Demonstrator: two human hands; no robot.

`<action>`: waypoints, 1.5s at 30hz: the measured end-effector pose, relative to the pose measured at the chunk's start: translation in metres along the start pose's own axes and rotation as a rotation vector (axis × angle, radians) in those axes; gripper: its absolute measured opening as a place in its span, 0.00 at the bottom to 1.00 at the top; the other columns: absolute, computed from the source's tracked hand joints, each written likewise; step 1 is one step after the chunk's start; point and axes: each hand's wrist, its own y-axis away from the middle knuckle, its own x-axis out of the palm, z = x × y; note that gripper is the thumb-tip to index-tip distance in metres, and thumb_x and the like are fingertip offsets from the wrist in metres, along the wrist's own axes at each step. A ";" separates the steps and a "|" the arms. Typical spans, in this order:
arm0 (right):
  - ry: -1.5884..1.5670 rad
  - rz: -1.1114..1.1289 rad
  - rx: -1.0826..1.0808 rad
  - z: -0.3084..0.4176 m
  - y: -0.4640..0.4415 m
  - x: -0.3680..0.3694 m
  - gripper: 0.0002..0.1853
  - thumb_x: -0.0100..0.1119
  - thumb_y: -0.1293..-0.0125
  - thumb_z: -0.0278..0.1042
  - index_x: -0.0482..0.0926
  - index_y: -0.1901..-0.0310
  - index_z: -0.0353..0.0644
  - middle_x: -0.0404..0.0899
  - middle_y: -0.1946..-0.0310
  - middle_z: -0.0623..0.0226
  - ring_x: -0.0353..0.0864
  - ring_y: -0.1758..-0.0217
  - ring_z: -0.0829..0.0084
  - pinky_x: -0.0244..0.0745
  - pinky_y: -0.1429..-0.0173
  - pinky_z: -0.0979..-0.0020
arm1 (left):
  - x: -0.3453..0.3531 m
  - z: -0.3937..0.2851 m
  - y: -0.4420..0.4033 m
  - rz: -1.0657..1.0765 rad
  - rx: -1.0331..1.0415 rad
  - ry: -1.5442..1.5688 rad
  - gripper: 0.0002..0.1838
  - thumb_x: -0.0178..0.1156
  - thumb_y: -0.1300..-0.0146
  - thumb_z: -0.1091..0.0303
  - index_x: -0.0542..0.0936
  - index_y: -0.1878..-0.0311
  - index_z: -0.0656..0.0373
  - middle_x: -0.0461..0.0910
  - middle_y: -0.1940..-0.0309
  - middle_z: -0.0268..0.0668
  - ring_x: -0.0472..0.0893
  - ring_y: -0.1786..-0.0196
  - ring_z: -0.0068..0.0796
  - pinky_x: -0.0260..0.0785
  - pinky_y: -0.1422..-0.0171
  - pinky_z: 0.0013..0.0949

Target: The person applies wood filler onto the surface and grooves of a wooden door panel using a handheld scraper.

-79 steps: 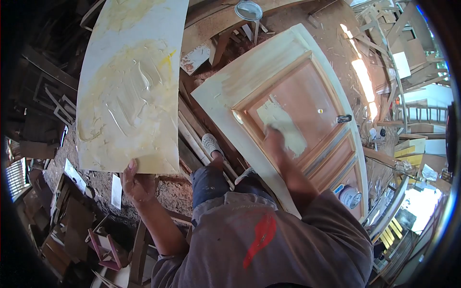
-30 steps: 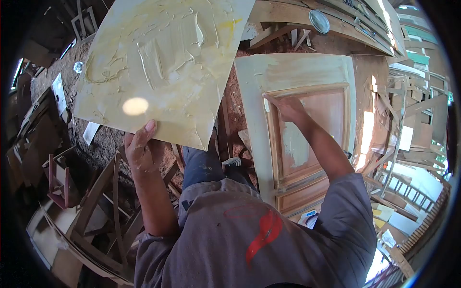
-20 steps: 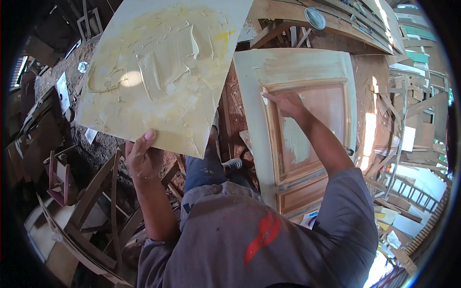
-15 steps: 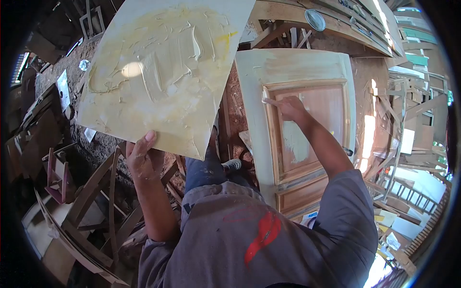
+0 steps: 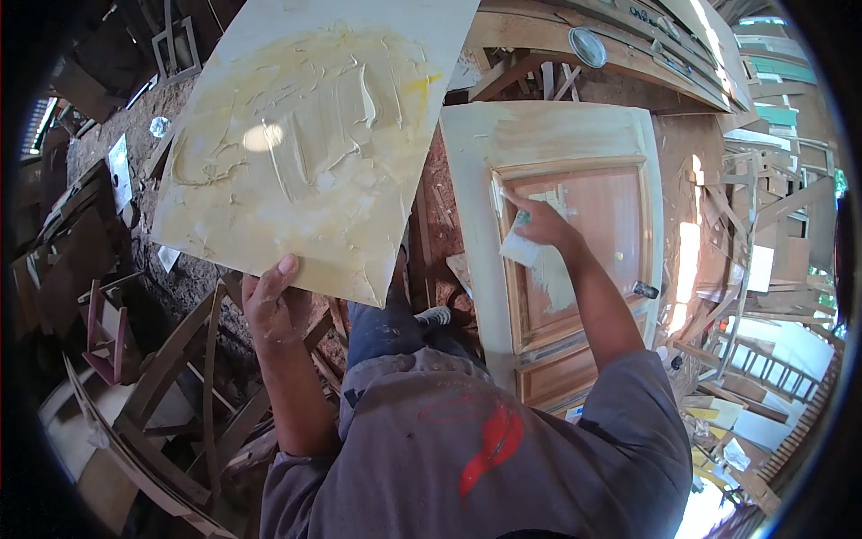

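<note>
My left hand [image 5: 274, 301] pinches the lower edge of a large pale board [image 5: 305, 189], thumb on top. Ridges and smears of cream-yellow filler cover the board's face. My right hand [image 5: 546, 225] is over a panelled wooden door [image 5: 552, 130], with its index finger stretched toward the left moulding of the upper panel. A whitish flat scraper [image 5: 521, 249] projects from beneath this hand; the grip on it is partly hidden. Pale filler coats the door's outer frame, and a patch lies on the reddish panel [image 5: 606, 211] beside the hand.
Lengths of timber [image 5: 539, 31] lie beyond the door, with a round lid [image 5: 587, 47] on them. A small dark cylindrical object [image 5: 646, 290] rests at the door's right edge. Curved wooden pieces [image 5: 171, 359] crowd the left. My shoe [image 5: 434, 316] is near the door.
My right hand has moved slightly down and turned, bringing the whitish scraper into sight. Its fingertip has shifted right along the moulding. The board in my left hand has dropped slightly.
</note>
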 end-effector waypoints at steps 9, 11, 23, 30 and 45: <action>0.635 0.199 0.289 0.066 -0.037 -0.029 0.54 0.62 0.41 0.37 0.47 0.14 0.68 0.88 0.53 0.49 0.88 0.49 0.48 0.81 0.41 0.51 | -0.002 0.001 -0.017 0.024 -0.011 -0.066 0.30 0.63 0.34 0.73 0.71 0.30 0.70 0.81 0.40 0.49 0.84 0.38 0.45 0.78 0.32 0.47; 0.700 0.214 0.268 0.062 -0.041 -0.024 0.55 0.62 0.42 0.37 0.47 0.14 0.69 0.88 0.54 0.48 0.88 0.49 0.49 0.82 0.42 0.51 | -0.003 0.000 -0.020 0.018 -0.024 -0.077 0.30 0.63 0.34 0.72 0.71 0.30 0.70 0.81 0.39 0.49 0.84 0.37 0.45 0.77 0.31 0.47; 0.864 0.004 0.262 0.027 -0.059 0.028 0.43 0.49 0.26 0.29 0.45 0.13 0.54 0.91 0.64 0.58 0.90 0.65 0.57 0.81 0.55 0.53 | 0.003 -0.006 -0.023 0.018 -0.031 -0.051 0.31 0.64 0.35 0.74 0.71 0.29 0.69 0.81 0.39 0.48 0.84 0.37 0.45 0.78 0.31 0.48; 1.012 0.038 0.276 0.022 -0.058 0.034 0.46 0.56 0.29 0.32 0.45 0.14 0.45 0.89 0.69 0.66 0.89 0.68 0.64 0.74 0.67 0.53 | -0.004 -0.008 -0.017 0.027 0.015 -0.045 0.30 0.63 0.36 0.75 0.71 0.30 0.69 0.81 0.40 0.47 0.84 0.39 0.44 0.78 0.32 0.47; 0.775 -0.039 0.346 -0.004 -0.022 0.030 0.41 0.64 0.38 0.36 0.66 0.21 0.44 0.89 0.65 0.57 0.90 0.61 0.58 0.80 0.60 0.56 | 0.014 -0.003 -0.027 0.061 -0.076 -0.044 0.28 0.63 0.35 0.74 0.73 0.30 0.64 0.83 0.42 0.44 0.86 0.40 0.43 0.82 0.36 0.47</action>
